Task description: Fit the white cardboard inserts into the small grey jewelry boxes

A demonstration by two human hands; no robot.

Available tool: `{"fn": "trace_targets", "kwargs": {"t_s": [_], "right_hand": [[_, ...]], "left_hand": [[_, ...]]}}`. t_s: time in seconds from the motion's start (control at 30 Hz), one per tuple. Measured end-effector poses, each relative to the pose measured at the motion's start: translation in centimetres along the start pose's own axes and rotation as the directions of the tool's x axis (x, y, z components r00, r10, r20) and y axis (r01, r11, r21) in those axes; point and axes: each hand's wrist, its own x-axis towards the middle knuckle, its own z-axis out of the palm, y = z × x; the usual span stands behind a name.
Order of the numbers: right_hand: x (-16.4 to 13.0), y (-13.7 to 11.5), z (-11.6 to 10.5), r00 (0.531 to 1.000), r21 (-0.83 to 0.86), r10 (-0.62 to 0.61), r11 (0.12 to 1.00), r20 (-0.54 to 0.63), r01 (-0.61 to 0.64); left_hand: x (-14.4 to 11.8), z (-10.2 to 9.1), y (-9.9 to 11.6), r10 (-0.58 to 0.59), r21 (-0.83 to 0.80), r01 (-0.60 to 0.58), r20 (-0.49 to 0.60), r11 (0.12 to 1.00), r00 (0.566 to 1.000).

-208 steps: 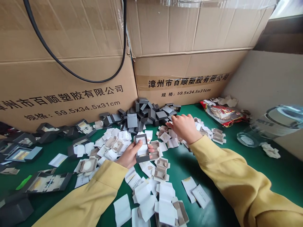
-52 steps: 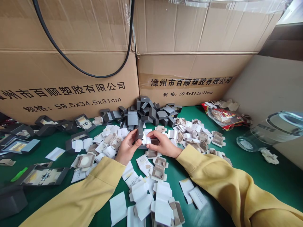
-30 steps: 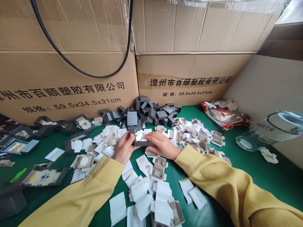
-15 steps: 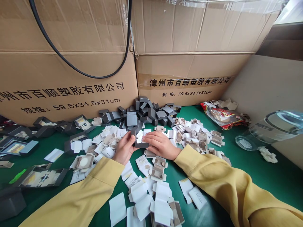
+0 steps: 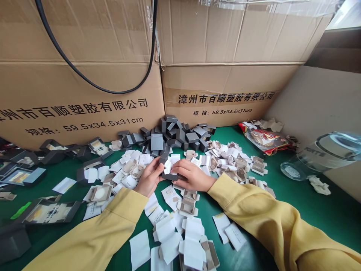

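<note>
At the far left edge, open dark trays [image 5: 21,175] lie on the green table [image 5: 310,203]. Behind them stands a carton [image 5: 79,98] with a black cable [image 5: 84,77] looped across its face. White cards [image 5: 126,165] and tan inserts [image 5: 100,192] are scattered over the table toward the middle.

The left hand [image 5: 148,178], in a yellow sleeve [image 5: 98,233], grips the left end of a small grey box [image 5: 169,171], its fingers closed on the raised part. The box sits just above the table at the centre, in front of a pile of grey boxes [image 5: 175,133] heaped against the cartons. A white piece shows inside the box, between the two hands.

The right hand [image 5: 191,175] presses on the right side of the same box, fingers curled over it and clamped on its lower edge.

Further right lie more inserts [image 5: 239,163], then a red snack bag [image 5: 265,137] near the wall. A clear jar [image 5: 324,154] lies on its side at the right edge, with a crumpled scrap [image 5: 320,185] just beside it.
</note>
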Motion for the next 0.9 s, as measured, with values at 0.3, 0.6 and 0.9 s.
{"fn": "trace_targets", "kwargs": {"t_s": [0.3,0.6,0.9], "right_hand": [[0.25,-0.12,-0.26,0.996,-0.02,-0.001,1.0,0.085,0.002],[0.21,-0.38,-0.43,0.991,0.127,0.133,0.983,-0.023,-0.129],[0.32,-0.6,0.29,0.933,0.217,0.357,0.916,-0.056,-0.338]], "left_hand": [[-0.01,0.27,0.19,-0.004,-0.004,0.004,-0.016,1.0,1.0],[-0.42,0.63,0.4,0.029,0.069,-0.028,-0.02,0.997,0.999],[-0.41,0.53,0.05,0.147,0.201,-0.165,0.101,0.966,0.984]]}}
